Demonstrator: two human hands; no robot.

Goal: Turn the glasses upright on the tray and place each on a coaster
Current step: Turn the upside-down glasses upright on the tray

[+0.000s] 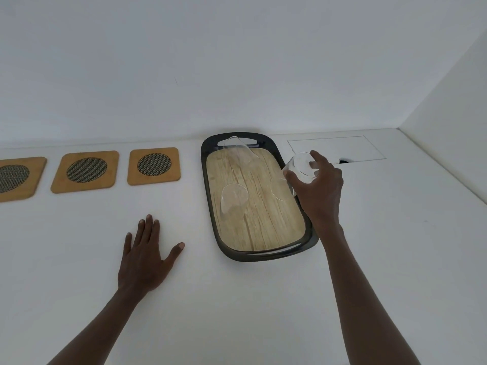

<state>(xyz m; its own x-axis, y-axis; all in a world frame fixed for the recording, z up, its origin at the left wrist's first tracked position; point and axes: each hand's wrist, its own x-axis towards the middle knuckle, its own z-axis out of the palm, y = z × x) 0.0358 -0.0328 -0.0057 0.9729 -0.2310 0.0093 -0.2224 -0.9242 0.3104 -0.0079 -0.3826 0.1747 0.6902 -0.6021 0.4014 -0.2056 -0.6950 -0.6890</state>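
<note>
Glasses are the matter in hand: one clear glass (300, 167), tilted with its long axis slanting from the tray's right edge up toward the far right, is clasped in the right hand (316, 188), while two more (233, 200) (238, 151) rest inverted on the wood-patterned tray (303, 248). The left hand (143, 259) lies flat, fingers spread, empty on the white table (237, 312). The three coasters lie well to the left, the nearest coaster (154, 165) closer to the idle left hand.

Soft, even, diffuse lighting; faint shadows only. Slightly soft focus, mild compression blur. Wide-angle bending toward worktop (237, 299) far corners.
</note>
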